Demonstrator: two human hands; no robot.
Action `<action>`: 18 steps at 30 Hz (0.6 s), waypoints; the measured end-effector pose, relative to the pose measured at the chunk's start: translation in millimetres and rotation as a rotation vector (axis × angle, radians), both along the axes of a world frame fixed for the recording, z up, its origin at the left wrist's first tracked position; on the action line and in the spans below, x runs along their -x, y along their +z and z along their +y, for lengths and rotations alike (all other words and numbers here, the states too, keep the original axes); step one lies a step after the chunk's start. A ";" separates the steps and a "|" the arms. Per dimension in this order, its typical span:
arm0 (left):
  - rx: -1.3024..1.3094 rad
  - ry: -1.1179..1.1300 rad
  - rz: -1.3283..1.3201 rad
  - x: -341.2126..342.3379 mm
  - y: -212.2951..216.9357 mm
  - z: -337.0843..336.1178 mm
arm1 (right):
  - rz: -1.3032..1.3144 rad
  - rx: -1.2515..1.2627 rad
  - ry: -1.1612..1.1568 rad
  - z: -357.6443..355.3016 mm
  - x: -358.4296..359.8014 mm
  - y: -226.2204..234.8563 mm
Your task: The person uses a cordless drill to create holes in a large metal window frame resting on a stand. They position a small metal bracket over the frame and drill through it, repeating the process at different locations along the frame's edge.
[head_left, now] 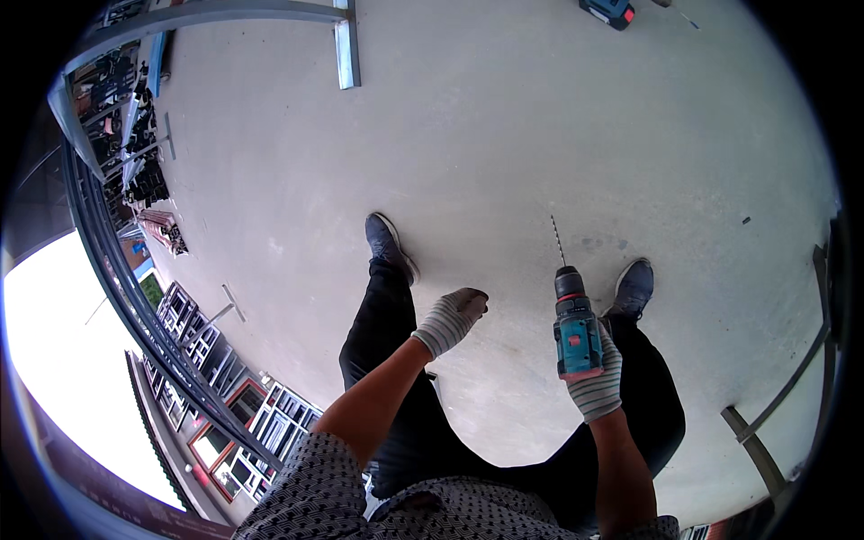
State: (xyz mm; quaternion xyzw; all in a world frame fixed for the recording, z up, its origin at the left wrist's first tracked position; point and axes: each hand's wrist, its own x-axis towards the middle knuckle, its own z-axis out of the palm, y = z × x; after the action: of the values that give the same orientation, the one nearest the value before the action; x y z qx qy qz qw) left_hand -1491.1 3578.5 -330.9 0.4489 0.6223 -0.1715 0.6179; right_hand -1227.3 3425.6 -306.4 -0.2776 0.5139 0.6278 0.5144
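In my right hand (601,382), which wears a striped knit glove, is a teal and black cordless drill (574,333). Its long twist bit (558,241) points away from me over the concrete floor. My left hand (454,319), gloved the same way, hangs in the air to the left of the drill, touching nothing around it. The fingers there are curled together and look dark at the tips; whether they hold something small cannot be made out.
Far off at the top right lies a blue and black power tool (608,11). A metal frame (346,49) stands at the upper left, and a grey metal stand (756,436) at the right. Long dark bars (135,297) and stacked frames (279,423) line the left. My shoes (634,286) are on the floor.
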 end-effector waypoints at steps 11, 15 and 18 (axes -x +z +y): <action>-0.363 -0.331 -0.315 25.9 30.7 112.8 | -0.262 -0.058 0.179 17.6 51.8 -69.5; -0.335 -0.275 -0.451 54.7 59.4 140.7 | -0.631 -0.257 0.711 22.8 51.8 -140.9; -0.368 -0.266 -0.415 82.5 75.4 166.0 | -0.369 -0.152 0.312 47.5 76.3 -176.4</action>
State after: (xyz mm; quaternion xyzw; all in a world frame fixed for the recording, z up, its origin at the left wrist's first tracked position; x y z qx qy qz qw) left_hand -1573.7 3744.4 -255.5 0.6561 0.4394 -0.0401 0.6123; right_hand -1303.7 3473.1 -482.8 -0.4239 0.3135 0.6753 0.5158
